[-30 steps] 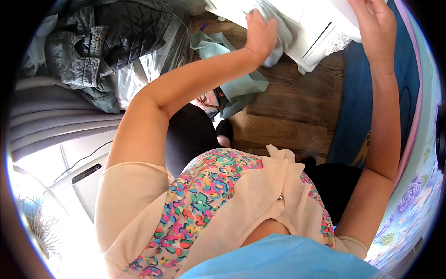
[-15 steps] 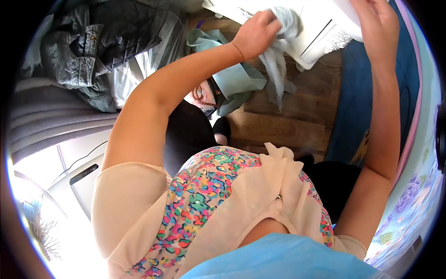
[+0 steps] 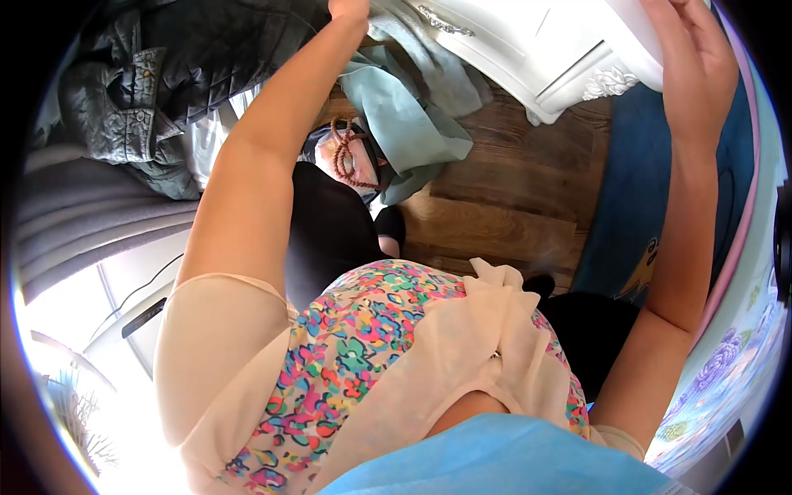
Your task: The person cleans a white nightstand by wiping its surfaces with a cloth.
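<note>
At the top edge, partly cut off, my left hand is closed on a pale grey-blue cloth. The cloth trails to the right and hangs down in front of the white cabinet. My right hand is at the cabinet's right edge, with bent fingers that seem to grip it; their tips run out of view. Carved trim decorates the cabinet's lower corner.
A pale green bag stands on the wooden floor, beside brown beads. Dark jackets lie at the upper left. A blue rug and flowered bedding are on the right.
My left hand has moved left and up with the cloth, which now hangs farther left. More of the cabinet's front shows. My right hand has shifted slightly right and down.
</note>
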Available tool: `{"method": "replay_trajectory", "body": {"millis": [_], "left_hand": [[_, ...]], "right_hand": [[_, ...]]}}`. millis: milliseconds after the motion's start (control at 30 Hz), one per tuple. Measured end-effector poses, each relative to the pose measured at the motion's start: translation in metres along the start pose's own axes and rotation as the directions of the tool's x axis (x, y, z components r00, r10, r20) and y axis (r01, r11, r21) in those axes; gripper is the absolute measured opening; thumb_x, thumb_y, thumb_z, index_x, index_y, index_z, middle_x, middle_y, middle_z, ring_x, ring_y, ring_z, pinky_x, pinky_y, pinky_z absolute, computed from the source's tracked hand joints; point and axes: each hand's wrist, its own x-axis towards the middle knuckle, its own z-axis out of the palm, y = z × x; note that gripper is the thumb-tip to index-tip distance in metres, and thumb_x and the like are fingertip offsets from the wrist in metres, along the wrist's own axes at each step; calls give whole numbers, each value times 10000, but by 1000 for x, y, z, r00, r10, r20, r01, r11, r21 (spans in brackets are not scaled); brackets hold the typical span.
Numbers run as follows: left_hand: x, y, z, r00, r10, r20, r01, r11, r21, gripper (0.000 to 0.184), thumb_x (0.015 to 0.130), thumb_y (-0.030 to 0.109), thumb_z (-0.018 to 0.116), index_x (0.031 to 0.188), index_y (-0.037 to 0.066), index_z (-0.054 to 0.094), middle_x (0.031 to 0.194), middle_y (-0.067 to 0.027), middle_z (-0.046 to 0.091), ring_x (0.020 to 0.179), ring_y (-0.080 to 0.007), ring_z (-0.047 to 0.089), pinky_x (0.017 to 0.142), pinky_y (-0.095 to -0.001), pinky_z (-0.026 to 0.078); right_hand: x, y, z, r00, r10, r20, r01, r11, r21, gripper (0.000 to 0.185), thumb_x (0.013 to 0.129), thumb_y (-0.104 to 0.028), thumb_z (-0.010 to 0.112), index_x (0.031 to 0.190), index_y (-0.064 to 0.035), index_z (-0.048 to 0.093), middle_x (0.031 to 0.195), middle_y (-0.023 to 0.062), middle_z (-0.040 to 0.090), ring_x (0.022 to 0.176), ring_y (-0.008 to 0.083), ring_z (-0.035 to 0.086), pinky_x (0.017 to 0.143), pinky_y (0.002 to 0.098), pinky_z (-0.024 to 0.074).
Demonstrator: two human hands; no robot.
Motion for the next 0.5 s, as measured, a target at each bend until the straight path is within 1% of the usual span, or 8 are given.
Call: {"method": "replay_trajectory", "body": {"millis": [100, 133, 200, 267, 367, 400, 467, 500], "left_hand": [[-51, 40, 46, 950, -162, -266, 171, 985, 7, 352, 990, 156, 362, 1108, -21, 642, 1047, -201, 646, 908, -328, 643, 780, -435, 528], [-41, 25, 45, 971, 7, -239, 78, 936, 343, 328, 977, 149, 389, 1063, -10, 663, 1011, -198, 660, 902, -330, 656, 778, -441, 533], [-15, -16, 38, 963, 266, -29, -115, 511, 852, 289, 949, 137, 444, 972, 14, 705, 939, -191, 688, 890, -335, 684, 775, -454, 543], [-4, -43, 40, 900, 323, 292, -254, -156, 955, 266, 922, 125, 498, 882, 37, 746, 868, -184, 716, 878, -339, 711, 771, -466, 553], [-50, -44, 76, 869, 383, 313, -231, -245, 942, 236, 894, 160, 546, 848, 81, 763, 838, -165, 719, 849, -339, 708, 716, -474, 548], [-70, -34, 89, 896, 292, 335, -273, -235, 933, 238, 884, 200, 567, 810, 89, 764, 895, -163, 718, 943, -317, 689, 788, -489, 523], [-120, -5, 119, 939, 181, 292, -268, -144, 953, 286, 906, 205, 555, 1046, 42, 744, 1151, -247, 664, 1177, -363, 592, 995, -497, 450], [-146, 2, 136, 963, 252, 97, -197, 408, 891, 283, 880, 159, 550, 1075, -18, 654, 1185, -279, 596, 1163, -412, 568, 979, -496, 461]], "right_hand": [[-3, 5, 8, 991, -99, -93, 110, 987, 117, 130, 943, -113, 618, 845, -28, 610, 782, -20, 588, 733, 42, 513, 696, 204, 392], [-4, 1, 7, 990, -101, -100, 111, 990, 90, 134, 945, -116, 609, 845, -28, 610, 788, -16, 592, 743, 46, 518, 706, 205, 395], [-4, 3, 10, 989, -103, -105, 111, 991, 70, 138, 948, -119, 599, 846, -27, 611, 793, -11, 596, 753, 50, 523, 717, 207, 398], [-4, 9, 12, 969, -198, -146, 211, 974, 80, 143, 951, -119, 582, 846, -26, 610, 794, -7, 596, 763, 52, 524, 724, 209, 399], [-5, -3, 11, 974, -200, -107, 214, 968, 134, 143, 950, -115, 569, 846, -26, 609, 795, -5, 595, 772, 55, 525, 732, 211, 399], [-5, -4, 11, 978, -191, -89, 203, 968, 150, 142, 949, -113, 566, 846, -26, 609, 795, -4, 594, 773, 56, 526, 734, 212, 399], [-6, 5, 13, 968, -217, -128, 229, 969, 91, 140, 947, -110, 566, 841, -27, 604, 794, -3, 594, 771, 58, 526, 733, 213, 399], [-6, 6, 13, 964, -225, -140, 237, 969, 71, 140, 947, -108, 566, 839, -27, 603, 794, -3, 593, 770, 58, 526, 733, 213, 400]]}}
